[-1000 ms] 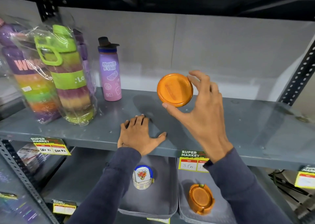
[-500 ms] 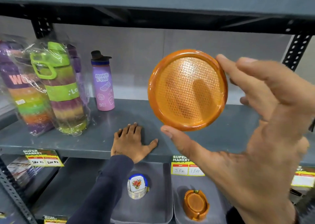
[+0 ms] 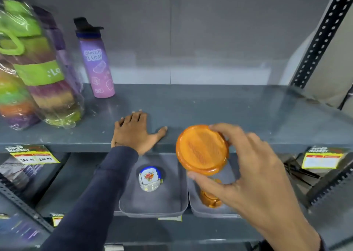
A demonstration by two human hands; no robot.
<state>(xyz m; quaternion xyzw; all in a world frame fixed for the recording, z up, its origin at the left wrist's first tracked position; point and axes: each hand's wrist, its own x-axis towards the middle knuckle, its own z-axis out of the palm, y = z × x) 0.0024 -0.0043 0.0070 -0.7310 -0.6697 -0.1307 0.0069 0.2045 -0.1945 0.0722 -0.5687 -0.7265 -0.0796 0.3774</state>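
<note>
Right grip [image 3: 246,176] pinching orange disc [image 3: 202,150], left grip [image 3: 136,133] flat on shelf [image 3: 248,117]

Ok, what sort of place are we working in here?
Most likely a supermarket aisle: the grey metal shelf carries yellow "Super Market" price tags, a lilac printed water bottle and plastic-wrapped striped bottles stand on display, and the right hand holds a round orange plastic disc.

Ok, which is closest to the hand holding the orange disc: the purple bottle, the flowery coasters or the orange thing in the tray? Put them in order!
From the right hand holding the orange disc:
1. Orange holder: in the right tray, under the hand.
2. Flowery coasters: in the left tray, left of it.
3. Purple bottle: far back left, on the upper shelf.
</note>
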